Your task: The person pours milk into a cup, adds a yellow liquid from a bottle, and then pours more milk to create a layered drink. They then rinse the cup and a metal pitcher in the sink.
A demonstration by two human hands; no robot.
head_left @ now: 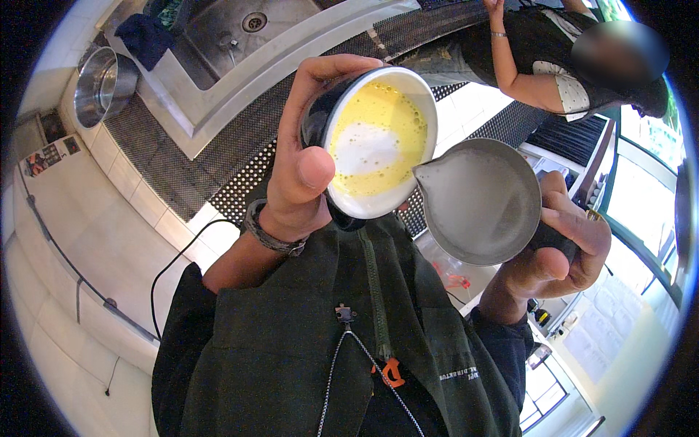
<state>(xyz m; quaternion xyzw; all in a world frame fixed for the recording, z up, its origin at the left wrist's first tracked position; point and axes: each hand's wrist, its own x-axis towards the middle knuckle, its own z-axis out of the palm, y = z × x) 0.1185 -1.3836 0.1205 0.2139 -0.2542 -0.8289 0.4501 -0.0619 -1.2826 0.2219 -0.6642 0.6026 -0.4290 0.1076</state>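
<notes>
My left hand is closed around a dark cup with a white inside, its thumb at the near side of the rim. The cup is tilted to the right. In it is a frothy yellow drink with a white patch of foam in the middle and bubbles round the edge. My right hand grips a grey metal milk pitcher from its right side. White milk shows inside the pitcher. Its pointed spout meets the cup's right rim in the picture; whether they touch, I cannot tell.
A steel sink with a drain lies at the back left, perforated dark mats around it. A metal pot and a dark cloth are nearby. Another person stands at the back right.
</notes>
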